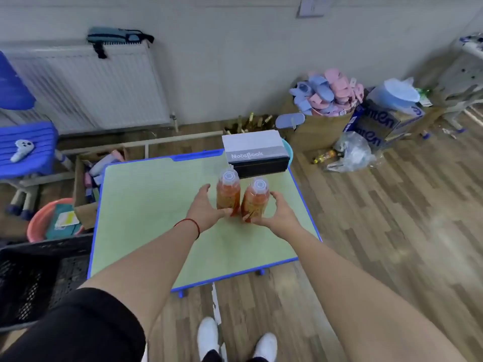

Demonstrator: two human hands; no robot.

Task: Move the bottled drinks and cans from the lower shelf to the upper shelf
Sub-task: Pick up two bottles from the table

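Two bottles of orange drink with clear caps stand side by side on the green table top. My left hand wraps the base of the left bottle, thumb up beside it. The right bottle leans slightly, and my right hand cups it low from the right side. Both bottles touch or nearly touch at their bases. No shelf or can is in view.
A stack of boxed notebooks sits at the table's far right corner, just behind the bottles. Cardboard boxes, a pink basin and a blue chair crowd the left; a box of slippers stands far right. A black crate is near left.
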